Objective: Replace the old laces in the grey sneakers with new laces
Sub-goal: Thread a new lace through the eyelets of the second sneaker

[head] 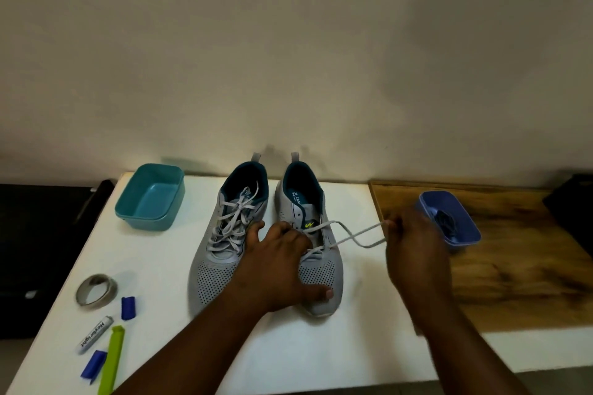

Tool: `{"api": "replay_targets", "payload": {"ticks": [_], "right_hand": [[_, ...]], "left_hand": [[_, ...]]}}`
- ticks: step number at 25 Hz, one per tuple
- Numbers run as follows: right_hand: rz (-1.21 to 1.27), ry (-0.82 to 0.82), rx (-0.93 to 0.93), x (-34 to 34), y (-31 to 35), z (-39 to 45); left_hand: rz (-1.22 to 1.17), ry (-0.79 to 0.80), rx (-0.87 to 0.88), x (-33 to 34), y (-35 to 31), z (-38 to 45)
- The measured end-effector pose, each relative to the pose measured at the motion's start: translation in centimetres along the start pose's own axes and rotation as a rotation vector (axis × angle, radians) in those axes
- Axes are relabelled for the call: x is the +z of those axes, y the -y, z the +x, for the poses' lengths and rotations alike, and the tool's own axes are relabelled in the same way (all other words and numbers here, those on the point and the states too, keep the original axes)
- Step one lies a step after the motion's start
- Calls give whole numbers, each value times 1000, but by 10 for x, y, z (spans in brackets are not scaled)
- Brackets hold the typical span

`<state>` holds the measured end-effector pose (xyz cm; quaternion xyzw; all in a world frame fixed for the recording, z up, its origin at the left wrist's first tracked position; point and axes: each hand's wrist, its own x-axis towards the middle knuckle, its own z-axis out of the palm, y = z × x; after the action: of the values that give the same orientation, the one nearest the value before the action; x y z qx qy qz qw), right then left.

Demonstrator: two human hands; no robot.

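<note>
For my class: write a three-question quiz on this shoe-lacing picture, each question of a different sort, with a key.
1. True or false: the left sneaker has had its lace fully removed.
2. Multiple choice: what does the right hand pinch? A) the tape roll B) the grey lace drawn out of the right sneaker C) the green clip
3. Fill in: the left hand rests on the ____ sneaker.

Key: 1. False, it is laced and tied. 2. B. 3. right.
</note>
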<state>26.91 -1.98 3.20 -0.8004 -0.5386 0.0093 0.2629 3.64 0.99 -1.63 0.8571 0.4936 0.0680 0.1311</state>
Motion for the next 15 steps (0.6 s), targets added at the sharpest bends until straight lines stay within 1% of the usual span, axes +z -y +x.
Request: {"api": "replay_targets", "payload": {"ticks": [1, 3, 8, 9, 10, 12, 13, 15], "right_hand": [[-6, -95, 37, -14, -6, 4], [-15, -246, 40, -32, -10, 8], [13, -478, 85, -67, -13, 22], [14, -482, 86, -70, -16, 22], [-26, -422, 95, -66, -15, 21], [-208, -163, 56, -35, -5, 9], [-222, -8, -23, -13, 3, -2], [-102, 309, -194, 23, 19, -22]], "left_hand": [[7, 3, -3, 0, -1, 0], [12, -7, -7, 1, -1, 0], [-9, -12, -20, 2, 0, -2], [-29, -8, -18, 1, 0, -2], [-62, -9, -17, 0, 1, 0], [-178, -42, -12, -2, 4, 3], [-243, -79, -13, -3, 7, 4], [-298, -123, -41, -6, 13, 6]]}}
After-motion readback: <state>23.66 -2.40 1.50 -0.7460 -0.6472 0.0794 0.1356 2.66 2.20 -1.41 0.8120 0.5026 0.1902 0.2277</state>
